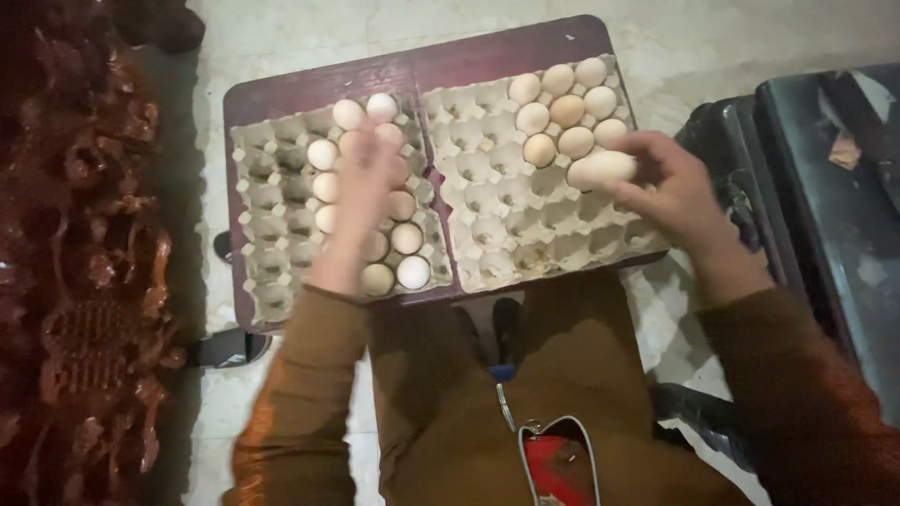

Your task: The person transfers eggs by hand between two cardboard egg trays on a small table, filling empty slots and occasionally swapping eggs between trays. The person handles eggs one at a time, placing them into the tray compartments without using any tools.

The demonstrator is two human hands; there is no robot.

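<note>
Right hand point(670, 192), right of centre, fingers pinching one pale egg point(602, 170) over the right egg tray point(525, 239), just below that tray's egg cluster in its upper right. Left hand point(361, 192) blurred over the eggs in the left egg tray point(267, 201), centre-left; its grip can't be told. Both trays sit on a dark red stool point(412, 66).

Both arms in brown sleeves reach forward. The left hand point(364, 192) stretches out flat, fingers pointing away, palm down. The right hand point(667, 192) angles inward, its fingers curled in a grip around an egg point(601, 170).
</note>
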